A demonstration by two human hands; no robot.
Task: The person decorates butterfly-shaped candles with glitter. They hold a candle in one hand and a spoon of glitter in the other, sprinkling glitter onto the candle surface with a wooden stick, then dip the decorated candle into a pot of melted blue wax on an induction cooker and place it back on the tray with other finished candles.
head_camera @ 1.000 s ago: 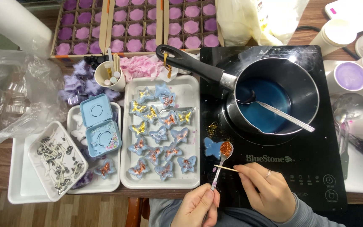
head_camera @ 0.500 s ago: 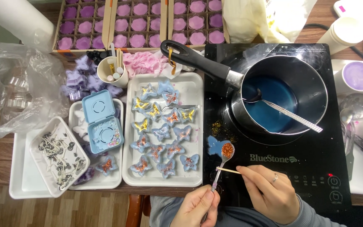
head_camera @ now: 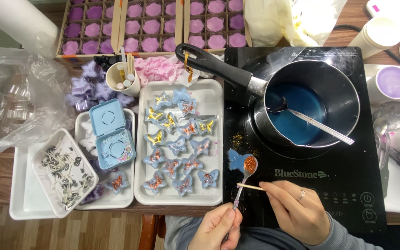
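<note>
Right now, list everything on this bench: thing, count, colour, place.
saucepan: one, dark metal, blue liquid and a spoon inside, on the cooktop
cooktop: one, black, right of centre
blue butterfly: one, lying on the cooktop under the spoon's bowl
large tray: one, white, centre, holding about sixteen blue butterflies with gold or copper glitter
blue case: one, open, on the smaller white tray
wick tub: one, white, lower left
purple and pink moulds: many, in boxes along the top
cup of sticks: one, cream, above the trays
small spoon: one, heaped with copper glitter
wooden stick: one, pale
left hand: holds the small spoon's handle
right hand: holds the wooden stick
</note>
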